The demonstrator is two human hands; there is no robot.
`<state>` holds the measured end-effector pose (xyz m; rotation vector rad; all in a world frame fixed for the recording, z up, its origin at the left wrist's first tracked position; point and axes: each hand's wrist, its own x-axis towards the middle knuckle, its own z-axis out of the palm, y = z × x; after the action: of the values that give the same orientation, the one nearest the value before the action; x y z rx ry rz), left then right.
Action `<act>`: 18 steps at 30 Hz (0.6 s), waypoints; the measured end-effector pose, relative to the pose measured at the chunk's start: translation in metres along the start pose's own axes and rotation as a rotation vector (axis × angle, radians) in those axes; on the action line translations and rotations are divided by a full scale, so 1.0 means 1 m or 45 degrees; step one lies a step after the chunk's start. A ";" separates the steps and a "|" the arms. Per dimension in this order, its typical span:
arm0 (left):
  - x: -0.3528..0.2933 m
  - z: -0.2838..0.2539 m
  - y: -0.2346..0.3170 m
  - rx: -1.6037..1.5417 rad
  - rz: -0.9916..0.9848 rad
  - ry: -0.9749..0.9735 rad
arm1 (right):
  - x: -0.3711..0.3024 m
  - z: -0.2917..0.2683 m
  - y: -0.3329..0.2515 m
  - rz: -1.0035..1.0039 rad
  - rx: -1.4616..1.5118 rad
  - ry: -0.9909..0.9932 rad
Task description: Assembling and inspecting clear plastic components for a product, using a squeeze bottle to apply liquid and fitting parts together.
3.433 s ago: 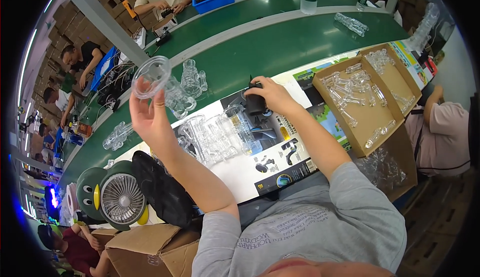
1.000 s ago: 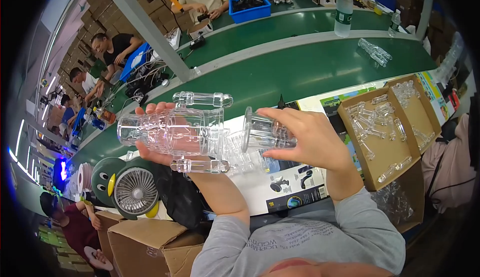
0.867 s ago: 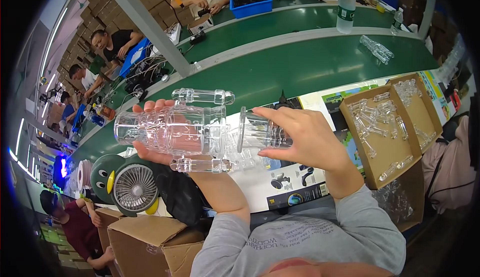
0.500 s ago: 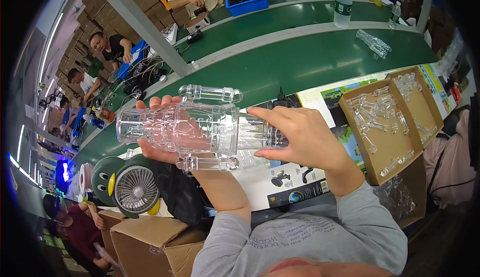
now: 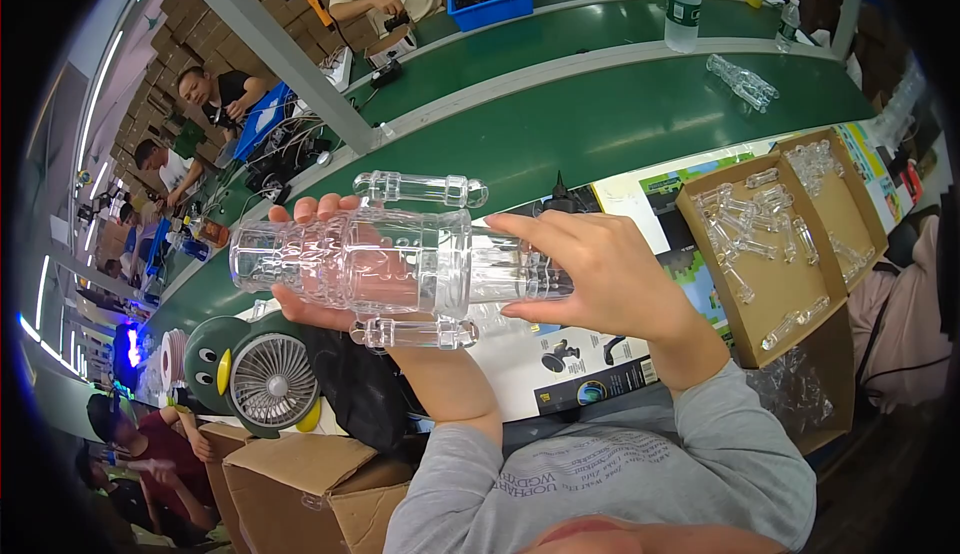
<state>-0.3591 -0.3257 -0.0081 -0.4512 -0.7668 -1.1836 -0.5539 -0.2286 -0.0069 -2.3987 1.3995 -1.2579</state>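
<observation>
A large clear plastic rocket-shaped piece lies sideways in front of me, above the table. My left hand cradles its left part from below; the fingers curl up the far side and the thumb rests on the near side. Small clear tubes flank it: a far tube and a near tube. At its right end, my right hand grips the narrower clear cylinder between thumb and fingers. The palm of the left hand shows blurred through the plastic.
Right of me, a cardboard tray holds several small clear tubes. A penguin-shaped fan and an open cardboard box stand at left. On the green bench are a clear plastic piece and a water bottle. Co-workers sit beyond.
The rocket-shaped piece and both hands sit very slightly further left in view, with the grip unchanged. At the lower left, a co-worker's arm has moved.
</observation>
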 end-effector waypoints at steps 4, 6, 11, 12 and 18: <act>0.000 -0.001 0.002 -0.047 -0.024 -0.047 | 0.000 0.000 -0.001 0.006 0.012 0.018; 0.001 -0.002 0.001 -0.059 -0.020 -0.063 | 0.000 0.001 -0.001 0.005 0.006 0.037; 0.002 -0.001 0.002 -0.056 -0.040 -0.104 | 0.001 0.005 -0.004 -0.058 -0.001 0.121; 0.002 0.003 0.002 -0.057 -0.021 -0.093 | 0.001 0.006 -0.004 -0.095 -0.023 0.151; 0.004 0.006 0.005 -0.183 -0.036 -0.175 | 0.002 0.010 -0.003 -0.173 -0.066 0.207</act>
<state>-0.3552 -0.3225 -0.0013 -0.6481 -0.8110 -1.2485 -0.5441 -0.2313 -0.0107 -2.5146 1.3438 -1.4978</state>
